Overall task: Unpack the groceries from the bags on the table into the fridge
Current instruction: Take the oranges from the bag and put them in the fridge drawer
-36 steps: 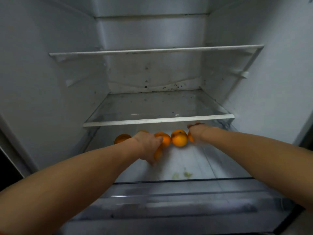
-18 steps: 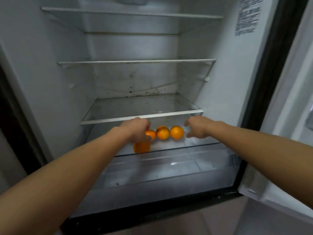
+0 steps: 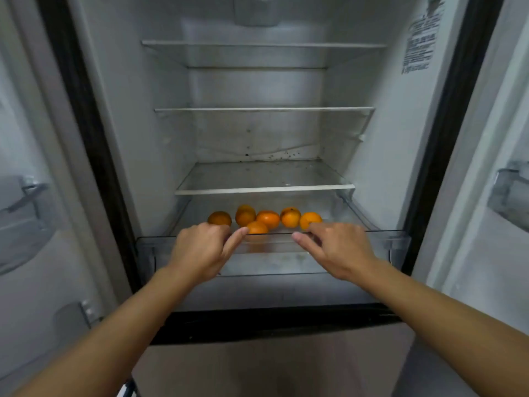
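Several oranges [image 3: 267,219] lie in a loose row on the lowest glass shelf of the open fridge [image 3: 380,156], just above the clear drawer [image 3: 396,239]. My left hand [image 3: 203,249] hovers in front of the left end of the row with loosely bent fingers and holds nothing. Level with it, my right hand [image 3: 339,250] is in front of the right end of the row, fingers relaxed and empty. Both hands are at the drawer's front rim, apart from the fruit. No bag is in view.
Three more glass shelves [image 3: 263,190] above the oranges are bare. Open door panels flank the fridge, with a bin on the left [image 3: 25,213] and one on the right [image 3: 512,196]. The lower freezer front [image 3: 272,365] is closed below.
Both hands have drawn back out of the fridge to the drawer's front rim. My left hand let go of the orange it held. My view has backed away and now takes in the doors.
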### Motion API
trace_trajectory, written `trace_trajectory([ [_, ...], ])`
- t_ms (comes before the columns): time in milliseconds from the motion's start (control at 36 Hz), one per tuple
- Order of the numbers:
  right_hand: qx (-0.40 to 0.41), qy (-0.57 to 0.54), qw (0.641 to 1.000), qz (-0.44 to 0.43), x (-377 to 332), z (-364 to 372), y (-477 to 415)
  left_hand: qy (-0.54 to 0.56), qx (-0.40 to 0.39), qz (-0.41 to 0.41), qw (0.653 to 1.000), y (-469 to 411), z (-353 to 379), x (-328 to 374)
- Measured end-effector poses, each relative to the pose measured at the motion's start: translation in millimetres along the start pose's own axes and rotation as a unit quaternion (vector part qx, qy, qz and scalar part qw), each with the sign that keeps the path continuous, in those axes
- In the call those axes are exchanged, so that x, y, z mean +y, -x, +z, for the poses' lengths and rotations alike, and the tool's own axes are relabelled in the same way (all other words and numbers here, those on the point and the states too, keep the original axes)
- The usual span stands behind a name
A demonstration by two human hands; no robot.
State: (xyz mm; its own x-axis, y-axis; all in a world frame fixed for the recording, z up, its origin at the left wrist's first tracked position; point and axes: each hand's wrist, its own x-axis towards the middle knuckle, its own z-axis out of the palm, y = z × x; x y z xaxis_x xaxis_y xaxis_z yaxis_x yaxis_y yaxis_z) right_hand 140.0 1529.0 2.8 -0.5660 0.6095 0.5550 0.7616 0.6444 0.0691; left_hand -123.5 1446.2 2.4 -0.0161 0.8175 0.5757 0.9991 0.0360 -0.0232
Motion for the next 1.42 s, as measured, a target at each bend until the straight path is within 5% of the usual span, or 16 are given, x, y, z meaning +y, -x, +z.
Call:
trace_trajectory([
  [111, 0.041, 0.021, 0.998, -0.050, 8.5, 10.0, -1.0, -0.023, 0.084, 0.051, 0.995, 9.6, 7.5, -4.5],
  [306, 0.032, 0.035, 0.998, -0.052, 21.9, 17.8, -30.8, -0.056, 0.114, 0.056, 0.990, -16.9, 17.6, -7.3],
  [528, 0.061, 0.080, 0.995, -0.022, 30.7, 49.1, -67.9, -0.081, 0.089, 0.034, 0.992, -49.5, 48.4, -20.8],
  [778, -0.058, 0.050, 0.996, 0.040, 34.2, 66.7, -106.7, -0.073, 0.042, -0.010, 0.996, -90.9, 78.0, -33.8],
  [1028, -0.078, 0.046, 0.993, 0.076, 42.1, 93.7, -140.3, -0.040, 0.006, -0.020, 0.999, -129.5, 109.7, -50.1],
  [1278, -0.056, 0.059, 0.994, 0.074, 51.3, 113.2, -151.7, -0.050, 0.059, -0.002, 0.997, -140.5, 124.2, -56.5],
  [1417, -0.081, 0.062, 0.991, 0.085, 47.9, 109.2, -148.8, -0.068, -0.014, -0.007, 0.998, -134.7, 115.5, -50.5],
])
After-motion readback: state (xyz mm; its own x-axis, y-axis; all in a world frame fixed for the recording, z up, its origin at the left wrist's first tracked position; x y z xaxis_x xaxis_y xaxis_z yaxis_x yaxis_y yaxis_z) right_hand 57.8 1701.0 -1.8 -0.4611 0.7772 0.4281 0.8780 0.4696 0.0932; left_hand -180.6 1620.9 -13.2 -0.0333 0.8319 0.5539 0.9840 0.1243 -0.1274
